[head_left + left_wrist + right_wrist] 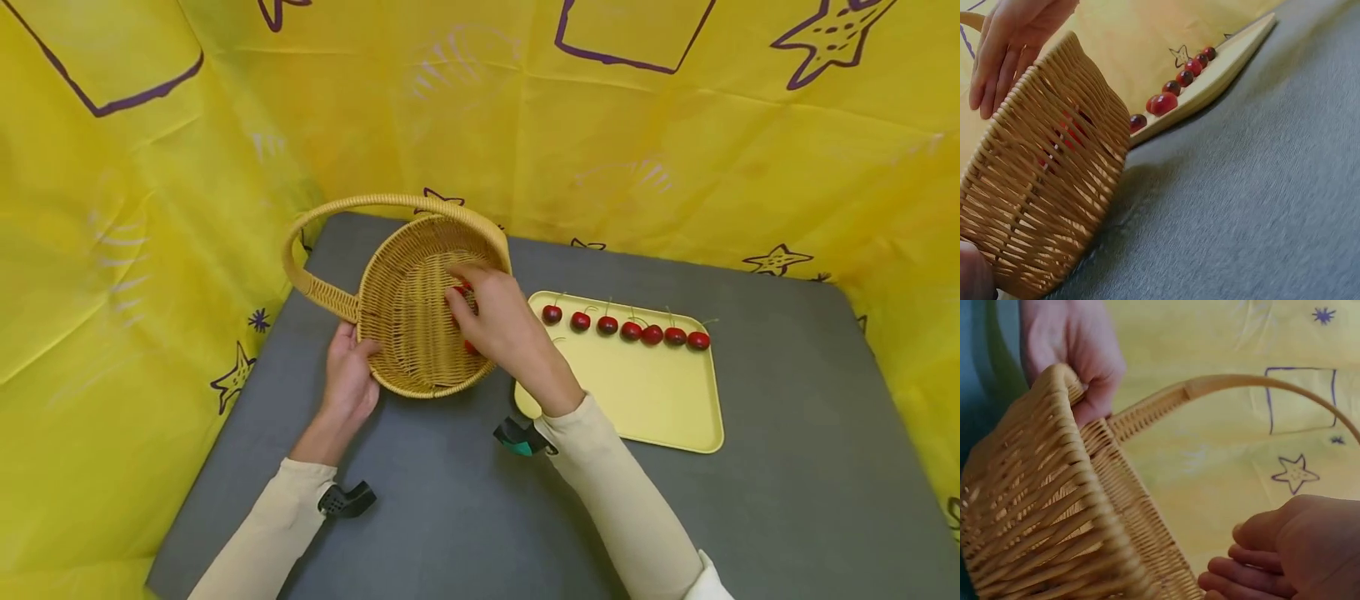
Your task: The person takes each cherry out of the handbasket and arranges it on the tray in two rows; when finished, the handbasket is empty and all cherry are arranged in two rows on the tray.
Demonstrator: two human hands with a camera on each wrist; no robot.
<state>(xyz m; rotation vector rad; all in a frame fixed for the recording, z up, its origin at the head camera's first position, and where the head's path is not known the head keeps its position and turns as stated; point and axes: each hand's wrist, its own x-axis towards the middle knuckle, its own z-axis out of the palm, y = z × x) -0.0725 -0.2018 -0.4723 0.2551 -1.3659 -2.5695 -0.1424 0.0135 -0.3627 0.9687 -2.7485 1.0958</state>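
A round wicker basket point(420, 317) with an arched handle is tilted, its opening facing my body and the right. My left hand point(351, 375) grips its rim at the left, near the handle's foot, with the thumb over the edge. My right hand point(498, 321) is over the basket's right side, fingers loosely extended into the opening. Red cherries point(470, 347) lie inside along the right wall, partly covered by that hand; through the weave a red cherry point(1072, 132) shows in the left wrist view. In the right wrist view, nothing is visible between the right fingers point(1244, 575).
To the right of the basket lies a pale yellow rectangular tray point(637, 400). A row of several dark red cherries point(607, 325) with stems runs along its far edge. The grey table point(450, 500) is bordered by a yellow patterned cloth point(465, 108) behind and at the sides.
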